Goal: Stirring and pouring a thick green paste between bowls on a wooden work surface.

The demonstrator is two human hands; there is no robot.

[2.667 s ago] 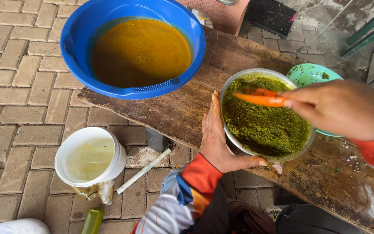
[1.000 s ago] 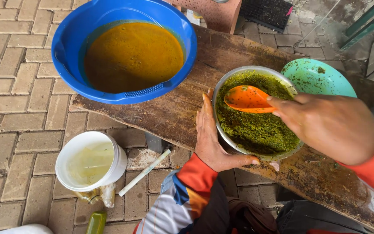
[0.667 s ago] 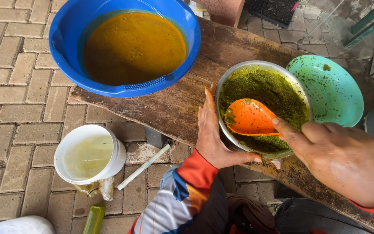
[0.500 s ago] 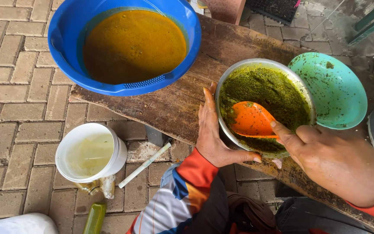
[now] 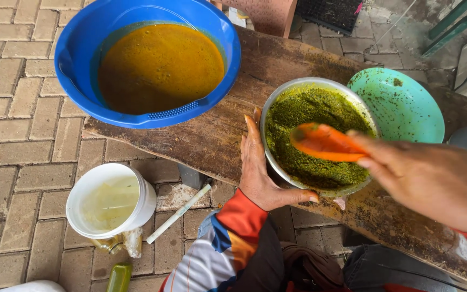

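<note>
A metal bowl (image 5: pixel 272 103) full of coarse green paste sits on a rough wooden plank (image 5: pixel 212 138). My left hand (image 5: pixel 259 167) cups the bowl's near left side, thumb under its front rim. My right hand (image 5: pixel 431 178) holds an orange spoon (image 5: pixel 322 143), blurred with motion, its scoop over the green paste. A large blue basin (image 5: pixel 71 65) of orange-brown liquid rests on the plank's left end.
A teal plate (image 5: pixel 406 108) smeared with green bits lies just right of the metal bowl. On the brick paving below stand a white bucket (image 5: pixel 147 205) of pale liquid, a white stick (image 5: pixel 177 215) and a green bottle (image 5: pixel 117 277).
My right hand has swept the orange spoon around in the green paste, from the bowl's top to its middle. My left hand has stayed on the bowl's side.
</note>
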